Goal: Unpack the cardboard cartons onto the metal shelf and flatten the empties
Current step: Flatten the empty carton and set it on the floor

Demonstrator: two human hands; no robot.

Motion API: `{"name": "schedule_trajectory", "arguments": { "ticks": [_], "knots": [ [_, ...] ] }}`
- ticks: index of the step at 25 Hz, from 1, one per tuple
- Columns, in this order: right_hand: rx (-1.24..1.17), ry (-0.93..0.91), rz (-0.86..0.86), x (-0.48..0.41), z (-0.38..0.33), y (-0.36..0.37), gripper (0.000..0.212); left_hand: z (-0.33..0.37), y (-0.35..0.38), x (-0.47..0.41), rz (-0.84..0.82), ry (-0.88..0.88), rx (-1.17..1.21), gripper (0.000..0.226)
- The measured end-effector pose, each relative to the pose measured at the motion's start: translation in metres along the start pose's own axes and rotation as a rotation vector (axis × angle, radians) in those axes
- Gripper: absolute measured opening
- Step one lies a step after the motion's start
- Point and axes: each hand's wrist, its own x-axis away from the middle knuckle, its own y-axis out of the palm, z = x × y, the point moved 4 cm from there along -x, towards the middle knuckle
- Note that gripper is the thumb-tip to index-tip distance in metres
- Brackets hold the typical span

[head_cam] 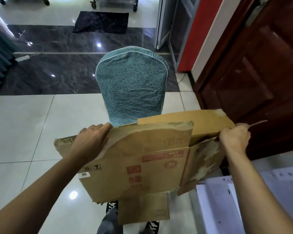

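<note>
**Two hands hold a collapsed carton up in front of a covered chair**

Nearest the viewer, a pair of dark shoes [112, 205] stands on the pale tiled floor [24, 132]. The lowest flap of the cardboard carton [142, 159] hangs in front of them. At the lower right is a pale perforated panel [218, 208], possibly part of the metal shelf, though that cannot be told for sure.

The carton is empty and almost flat. It is held in the air, roughly upright, with its printed face toward the viewer. Its long axis runs left to right, spanning the gap between the two hands. The torn right-hand panel bends back at a crease.

The left hand [91, 139] grips the top edge of the front panel near the left end, with its fingers [98, 128] curled over the rim. The right hand [234, 137] is clenched around the upper right corner. A thin torn strip [258, 122] sticks out past its knuckles. Both hands sit at about the same height and reach, so neither is clearly nearer. Judging from this, pressing the panels together along that left-to-right axis would finish the flattening.

Just beyond the carton stands a chair [132, 85] in a teal patterned cover. A dark wooden door [260, 73] is at the right. Farther off, a dark mat [101, 21] lies on the floor.
</note>
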Motion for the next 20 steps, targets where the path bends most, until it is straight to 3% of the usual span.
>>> {"name": "schedule_trajectory", "arguments": {
  "ticks": [5, 11, 16, 20],
  "knots": [
    [-0.063, 0.014, -0.002, -0.005, 0.015, 0.044, 0.037, -0.021, 0.036, -0.027, 0.081, -0.049, -0.055, 0.019],
    [-0.142, -0.244, -0.102, 0.008, 0.016, 0.105, 0.051, -0.046, 0.063, -0.065, 0.083, -0.042, -0.053, 0.021],
    [0.031, -0.380, -0.374, 0.044, 0.028, 0.182, 0.067, -0.047, 0.087, -0.097, 0.136, -0.039, -0.161, 0.018],
    [0.202, -0.589, -0.622, 0.063, 0.044, 0.257, 0.080, -0.063, 0.109, -0.126, 0.154, -0.008, -0.219, 0.022]
  ]
}}
